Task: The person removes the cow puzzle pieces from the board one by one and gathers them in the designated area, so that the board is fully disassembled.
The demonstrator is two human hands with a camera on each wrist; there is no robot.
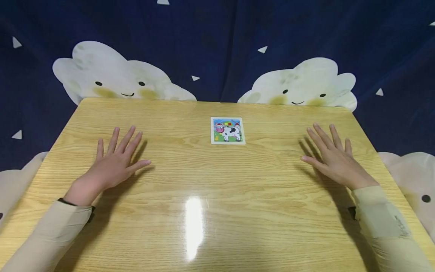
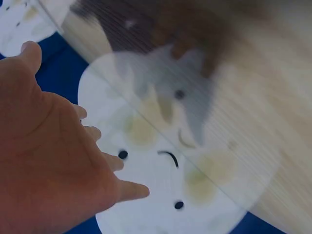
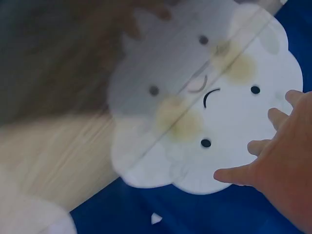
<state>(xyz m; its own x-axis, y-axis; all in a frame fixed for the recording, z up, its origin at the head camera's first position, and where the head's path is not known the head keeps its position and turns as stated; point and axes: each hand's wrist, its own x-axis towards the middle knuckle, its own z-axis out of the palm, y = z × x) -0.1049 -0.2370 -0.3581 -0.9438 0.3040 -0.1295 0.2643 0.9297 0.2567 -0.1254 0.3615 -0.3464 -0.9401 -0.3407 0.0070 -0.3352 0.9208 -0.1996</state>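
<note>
A square picture card [image 1: 228,130] with a white border lies near the far edge of the wooden table, showing a black-and-white cow with a pink muzzle. To its left my left hand [image 1: 113,164] is held above the tabletop, fingers spread, with a shadow beside it. On the other side my right hand [image 1: 334,160] is likewise spread over the table, apart from the card. Neither hand holds anything. Each wrist view shows its own hand, the left hand [image 2: 53,151] and the right hand [image 3: 285,165], with fingers extended; the card appears in neither.
The glossy wooden table [image 1: 238,211] carries a bright light reflection near its front. Behind it hangs a dark blue curtain [image 1: 210,45] printed with smiling white clouds and small white triangles. Light sleeves cover both forearms, with dark bands at the wrists.
</note>
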